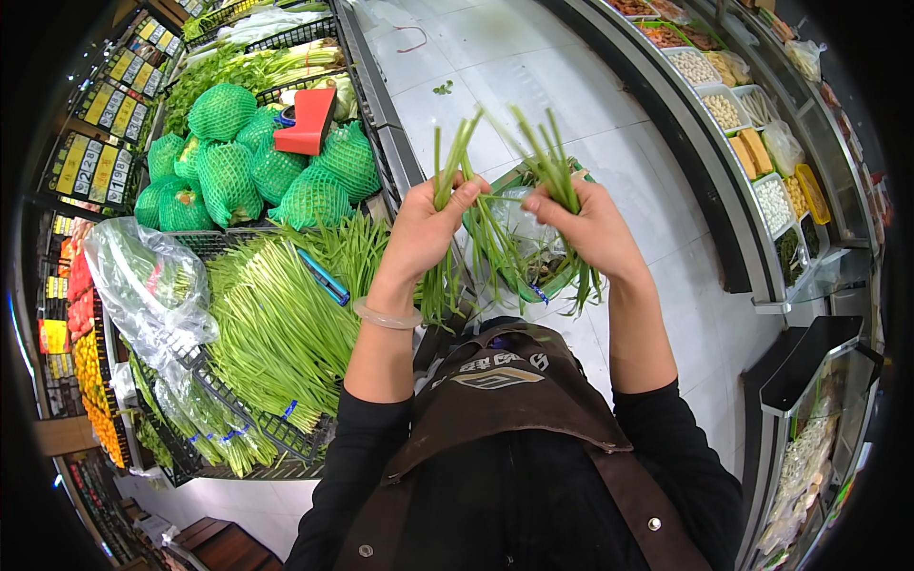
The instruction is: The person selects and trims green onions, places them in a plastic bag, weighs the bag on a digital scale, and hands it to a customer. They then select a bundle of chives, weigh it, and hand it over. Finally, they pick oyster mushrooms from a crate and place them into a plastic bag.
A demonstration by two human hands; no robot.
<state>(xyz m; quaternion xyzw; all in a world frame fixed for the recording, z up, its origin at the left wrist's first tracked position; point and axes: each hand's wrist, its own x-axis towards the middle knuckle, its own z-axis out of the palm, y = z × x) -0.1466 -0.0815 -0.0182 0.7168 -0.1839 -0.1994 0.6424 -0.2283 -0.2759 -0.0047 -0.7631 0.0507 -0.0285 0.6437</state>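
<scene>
My left hand (432,221) is closed around a small bunch of long green leafy stalks (451,160), with a bangle on the wrist. My right hand (589,225) grips a second bunch of such stalks (553,168); its upper ends are blurred. A few strands stretch between the hands. Below them a green basket (500,275) holds a clear plastic bag (525,228) and plant scraps. Beside my left forearm lies a large heap of green stalks (285,314), some bound with blue tape, with a blue utility knife (323,277) on top.
Green-netted vegetables (228,182) and a red tool, probably a tape dispenser (308,121), are at upper left. A clear bag of greens (146,278) lies at left. Leaf bits (443,88) lie on the tiled floor. A chilled counter (685,143) with food trays curves along the right.
</scene>
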